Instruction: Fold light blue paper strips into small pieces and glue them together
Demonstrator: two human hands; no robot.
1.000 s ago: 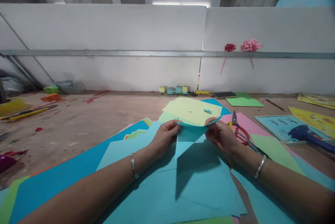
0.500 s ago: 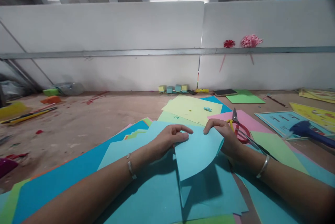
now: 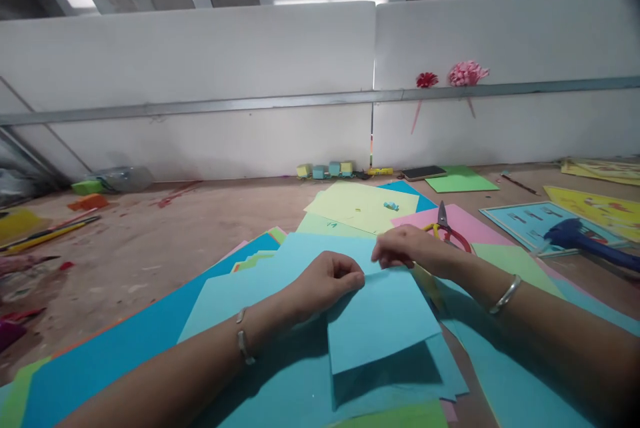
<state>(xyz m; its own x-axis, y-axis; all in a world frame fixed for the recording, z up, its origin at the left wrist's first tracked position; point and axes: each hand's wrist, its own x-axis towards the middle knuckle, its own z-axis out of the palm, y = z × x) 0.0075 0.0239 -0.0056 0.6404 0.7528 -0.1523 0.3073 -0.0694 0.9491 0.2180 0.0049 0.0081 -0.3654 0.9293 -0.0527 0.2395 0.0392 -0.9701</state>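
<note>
A light blue sheet of paper [image 3: 383, 328] rises from the stack before me, its near edge lifted and casting a shadow below. At its far left corner my left hand [image 3: 333, 281] pinches the paper between thumb and curled fingers. My right hand [image 3: 407, 247] is at the far edge of the same sheet, fingers bent down and together; its fingertips are partly hidden. Larger light blue paper [image 3: 280, 381] lies beneath. Just beyond my right wrist lie scissors [image 3: 447, 231] with red and yellow handles, partly covered by the hand.
Darker blue paper [image 3: 145, 328] spreads left, and pale yellow paper [image 3: 345, 205] lies ahead. A blue glue gun [image 3: 585, 241] rests at right on a printed card [image 3: 520, 221]. Small yellow and blue blocks [image 3: 325, 170] and a phone [image 3: 424, 173] sit by the white wall [image 3: 225, 141].
The sheet, earlier curled up at its right side, now lies flatter and lower. My right hand has released the curled corner and moved left along the far edge. The view has shifted slightly right.
</note>
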